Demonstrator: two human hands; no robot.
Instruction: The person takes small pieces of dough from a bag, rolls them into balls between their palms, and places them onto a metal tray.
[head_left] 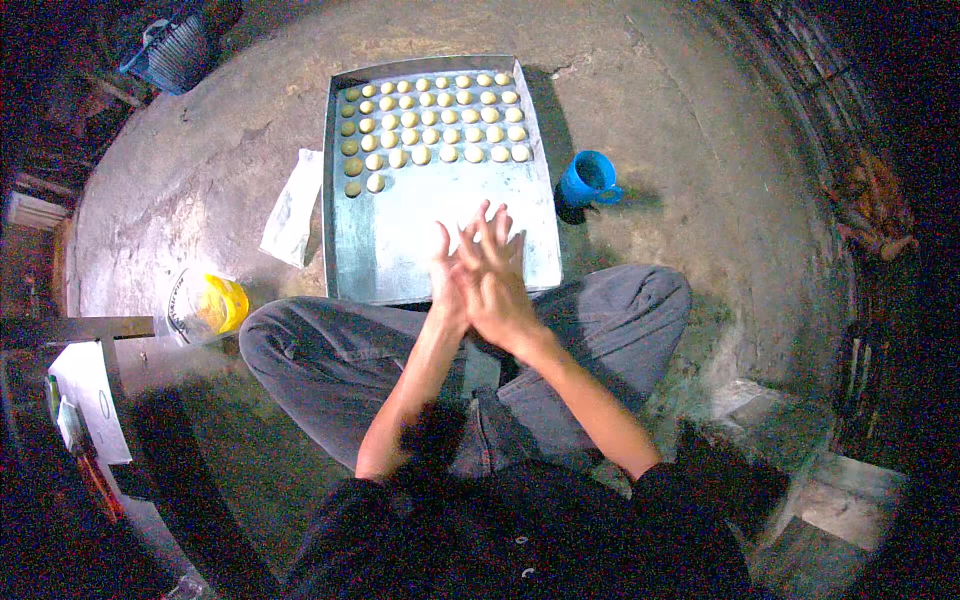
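Over the near half of a shallow metal tray (395, 235), my left hand (447, 283) and my right hand (496, 290) are pressed palm to palm. Their fingers are stretched out and spread, pointing away from me. Whether anything lies between the palms is hidden. Small round pale dough balls (429, 117) stand in rows across the far half of the tray, beyond my fingertips. The leftmost column looks darker in the shade of the tray wall. One short row at the near left holds only a couple of balls.
A blue mug (590, 178) stands right of the tray. On its left lies a white sheet or flat bag (293, 208), and nearer me a clear bag with something yellow (224, 303). Papers (95, 400) rest on a low surface at left. A blue basket (172, 58) sits far left.
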